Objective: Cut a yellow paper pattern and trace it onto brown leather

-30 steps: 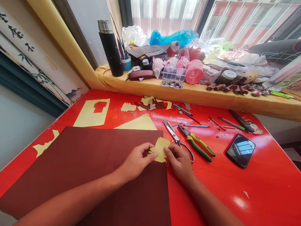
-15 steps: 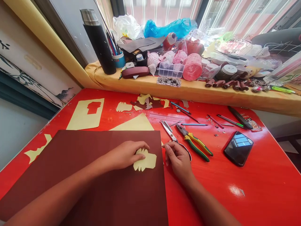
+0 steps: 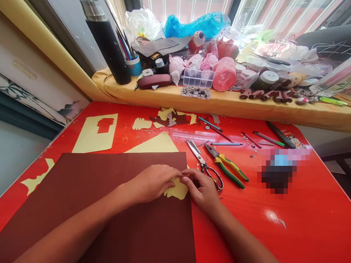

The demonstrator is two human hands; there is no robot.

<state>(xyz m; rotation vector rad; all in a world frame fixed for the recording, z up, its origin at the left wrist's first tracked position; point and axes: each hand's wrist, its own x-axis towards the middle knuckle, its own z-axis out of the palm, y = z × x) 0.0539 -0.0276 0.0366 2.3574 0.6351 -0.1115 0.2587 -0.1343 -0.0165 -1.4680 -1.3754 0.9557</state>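
Near the right edge of a large brown sheet point(image 3: 131, 226) lies a pale yellow paper cutout point(image 3: 179, 190) with a notched left side. My left hand point(image 3: 153, 182) is closed on it from the left, thumb over its face. My right hand point(image 3: 201, 186) reaches in from the right, thumb and curled fingers at the cutout's upper right edge. The fingertips of both hands meet there and hide part of its outline. Just beyond my right hand lie scissors point(image 3: 201, 159) with black handles, and beside them pliers point(image 3: 227, 164) with green and yellow grips.
Yellow card with a cut-out hole point(image 3: 93, 140) lies at the left. Paper scraps point(image 3: 172, 117), pencils point(image 3: 226, 144) and a blurred dark object point(image 3: 278, 173) are on the red table point(image 3: 246, 226). A thermos point(image 3: 108, 51) stands on the crowded sill behind.
The cutout has shifted right toward the brown sheet's edge along with my left hand. My right hand has moved in to meet it, leaving the scissors more exposed. The camera view shifted slightly.
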